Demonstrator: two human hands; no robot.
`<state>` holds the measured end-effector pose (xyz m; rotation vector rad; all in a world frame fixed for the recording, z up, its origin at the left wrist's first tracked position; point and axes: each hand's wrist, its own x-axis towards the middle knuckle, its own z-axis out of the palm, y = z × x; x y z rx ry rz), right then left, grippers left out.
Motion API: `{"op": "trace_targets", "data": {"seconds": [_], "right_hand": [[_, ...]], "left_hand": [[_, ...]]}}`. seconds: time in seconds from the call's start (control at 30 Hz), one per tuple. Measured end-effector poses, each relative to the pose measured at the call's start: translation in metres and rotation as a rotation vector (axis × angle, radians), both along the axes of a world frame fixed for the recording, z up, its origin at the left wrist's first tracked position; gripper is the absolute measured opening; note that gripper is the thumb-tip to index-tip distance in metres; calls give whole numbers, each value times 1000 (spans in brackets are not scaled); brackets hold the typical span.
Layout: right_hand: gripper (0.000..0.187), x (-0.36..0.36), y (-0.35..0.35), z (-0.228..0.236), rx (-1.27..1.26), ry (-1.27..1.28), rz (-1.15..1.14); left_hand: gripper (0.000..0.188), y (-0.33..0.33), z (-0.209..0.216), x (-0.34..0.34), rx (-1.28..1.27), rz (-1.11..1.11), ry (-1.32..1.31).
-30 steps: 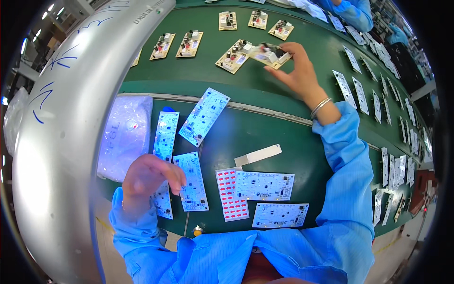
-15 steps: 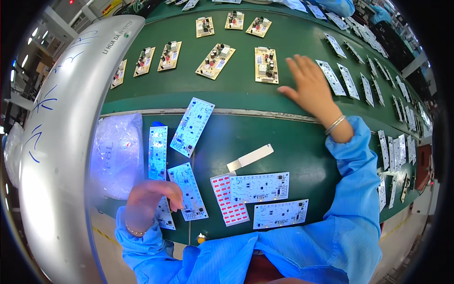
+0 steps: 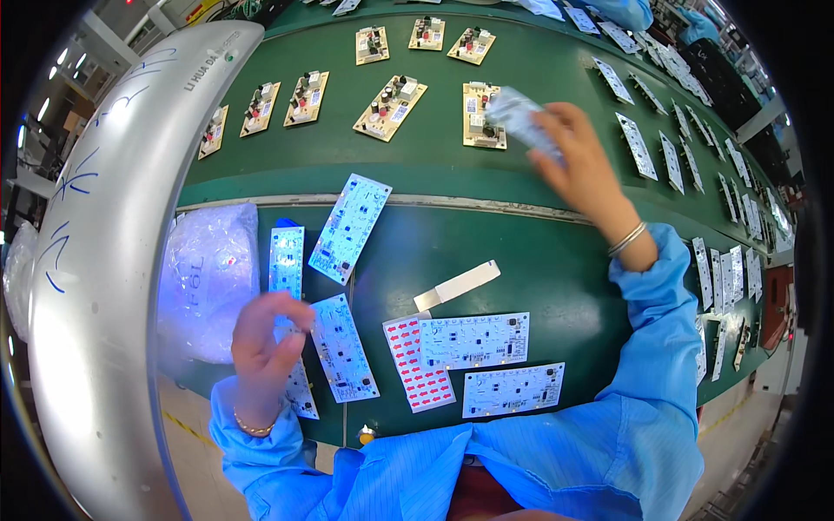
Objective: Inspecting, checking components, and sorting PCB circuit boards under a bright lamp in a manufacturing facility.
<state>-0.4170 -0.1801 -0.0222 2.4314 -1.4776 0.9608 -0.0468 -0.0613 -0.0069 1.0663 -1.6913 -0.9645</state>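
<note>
My right hand (image 3: pixel 578 161) grips a white circuit board (image 3: pixel 521 120) by its lower right end, fingers and thumb around it. The board is tilted, smeared by motion, and partly covers a tan circuit board (image 3: pixel 473 122) with components on it. My left hand (image 3: pixel 265 343) hovers at the left, thumb and curled fingers apart, with nothing seen between them. It partly hides white boards under it, beside another white circuit board (image 3: pixel 345 347). A sheet of red arrow stickers (image 3: pixel 407 356) lies partly beneath a white board (image 3: pixel 486 340), with one more white board (image 3: pixel 512 391) nearer me.
A large silver machine housing (image 3: pixel 113 217) rises along the left, beside a clear plastic bag (image 3: pixel 208 278). A metal-edged seam (image 3: pixel 478 208) crosses the green table. Several tan boards (image 3: pixel 391 108) lie beyond it. White boards (image 3: pixel 637 146) stand in rows at right. A pale strip (image 3: pixel 458 285) lies mid-table.
My right hand has picked up a white board from the front of the right-hand row and moved left with it. My left hand has risen slightly and its thumb and fingers have parted.
</note>
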Motion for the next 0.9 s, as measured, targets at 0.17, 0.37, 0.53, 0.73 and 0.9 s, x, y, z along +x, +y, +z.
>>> {"op": "trace_targets", "data": {"seconds": [0.17,0.37,0.53,0.73,0.9], "right_hand": [[45,104,21,7,-67,-7,794],[47,149,41,16,-51,-111,1039],[48,136,23,25,126,-132,981],[61,65,-70,2,62,319,-263],[64,65,-74,6,569,449,-388]], "left_hand": [[75,-12,-1,-2,-302,126,-451],[84,-10,-3,-4,-335,-79,-747],[83,-4,-9,2,-304,-85,-579],[80,-10,-20,-2,-404,64,-352],[69,-19,-13,-4,-529,148,-332]]}}
